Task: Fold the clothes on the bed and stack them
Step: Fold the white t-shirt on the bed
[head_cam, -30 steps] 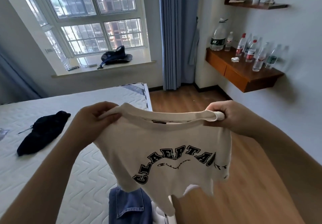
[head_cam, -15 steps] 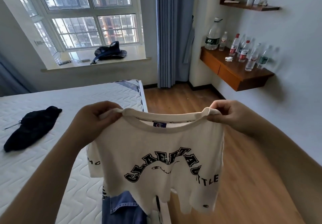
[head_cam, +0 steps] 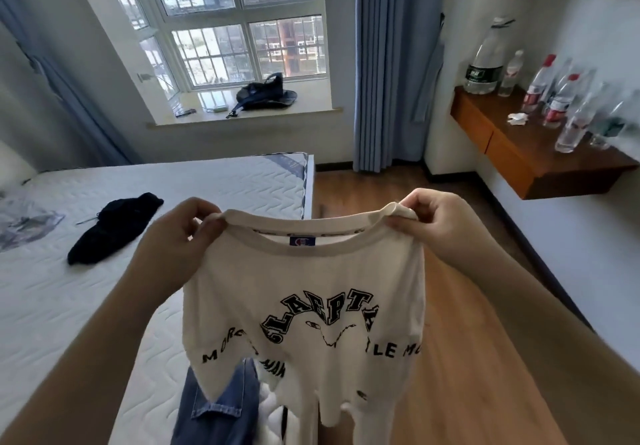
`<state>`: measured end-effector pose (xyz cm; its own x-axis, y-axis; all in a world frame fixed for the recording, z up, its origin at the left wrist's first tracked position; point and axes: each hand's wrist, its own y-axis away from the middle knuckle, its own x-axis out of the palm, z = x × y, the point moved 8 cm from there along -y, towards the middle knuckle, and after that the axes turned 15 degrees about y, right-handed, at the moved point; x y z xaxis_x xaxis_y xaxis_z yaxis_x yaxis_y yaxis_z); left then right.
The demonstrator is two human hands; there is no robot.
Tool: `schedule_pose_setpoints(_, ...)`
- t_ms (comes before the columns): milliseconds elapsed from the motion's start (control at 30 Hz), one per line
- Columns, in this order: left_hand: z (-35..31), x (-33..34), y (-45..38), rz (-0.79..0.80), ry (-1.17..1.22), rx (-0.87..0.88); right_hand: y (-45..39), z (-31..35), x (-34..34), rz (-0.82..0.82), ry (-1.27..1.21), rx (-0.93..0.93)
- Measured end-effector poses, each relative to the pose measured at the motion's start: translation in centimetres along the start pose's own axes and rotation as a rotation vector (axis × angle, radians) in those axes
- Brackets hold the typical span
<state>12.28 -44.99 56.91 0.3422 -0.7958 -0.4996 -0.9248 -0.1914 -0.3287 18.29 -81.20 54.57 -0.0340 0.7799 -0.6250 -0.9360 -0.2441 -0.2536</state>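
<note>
Both my forearms reach forward and up from the lower corners, bare, raised to about the same height. My left hand (head_cam: 173,236) has its fingers curled in a pinching grip, thumb side toward me. My right hand (head_cam: 440,226) mirrors it, fingers bent and the thumb pressed against them. The two hands are well apart.

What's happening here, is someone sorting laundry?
Someone is folding clothes at a bed. Both hands, left hand and right hand, pinch the neckline of a cream T-shirt with black lettering and hold it up in the air, unfolded. Blue jeans lie crumpled at the near edge of the bed, and a dark garment lies farther back. No folded stack is visible.
</note>
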Motion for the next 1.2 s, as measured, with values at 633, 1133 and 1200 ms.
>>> schedule_pose_setpoints(633,-4.2,3.2,-2.2,-0.264,0.16,-0.008,-10.5,-2.9,-2.4,0.0,-0.09,-0.071)
schedule_pose_setpoints(1133,6.1,-2.5,-13.9,-0.355,0.13,-0.043,-25.7,0.0,7.9,0.079,-0.019,-0.136)
schedule_pose_setpoints(1200,7.4,-3.1,-15.4,-0.382,0.122,-0.039,-28.0,0.4,9.2,0.089,-0.031,-0.153)
